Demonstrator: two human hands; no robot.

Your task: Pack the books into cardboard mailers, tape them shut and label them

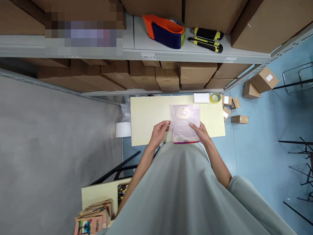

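A pale pink book (186,130) in a translucent wrapper (171,133) is held over the front of the cream table, close to my body. A red and purple strip shows along its lower edge. My right hand (201,132) grips the book's lower right side, thumb on top and fingers beneath. At the left, my left hand (160,131) has its fingers pinched together at the wrapper's loose edge. A small white bit shows between those fingertips, and the palm side is partly hidden.
On the cream table (149,114), a white box (201,98) and tape roll (215,98) lie at the back right. An orange-and-blue tape dispenser (166,32) and box cutters (207,39) rest on the shelf above. Cartons (239,119) sit right; stacked books (94,217) lower left.
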